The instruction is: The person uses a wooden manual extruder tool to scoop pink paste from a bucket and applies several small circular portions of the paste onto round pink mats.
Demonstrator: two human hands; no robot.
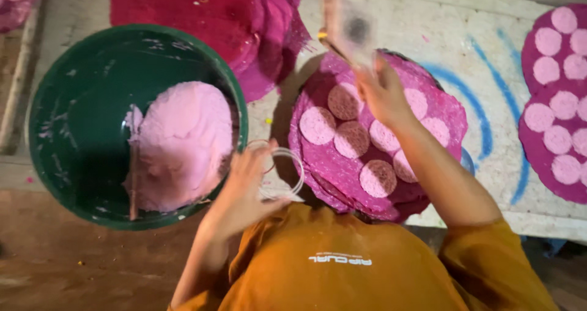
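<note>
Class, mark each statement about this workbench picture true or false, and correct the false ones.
1. The green basin holds a pale pink mound. True.
2. The left hand holds a clear ring. True.
3. The round magenta sheet in front of the person is bare. False: pink discs lie on it.
4. The right hand rests inside the basin. False: it is above the magenta sheet, gripping a blurred tool.

**Ring and flat tool over the pink discs**

Your metal ring [280, 173], thin and round, sits just beside the green basin's rim. The flat tool [345, 24], motion-blurred, stands raised above the round magenta sheet [449, 112] bearing pink discs [317, 126].
</note>
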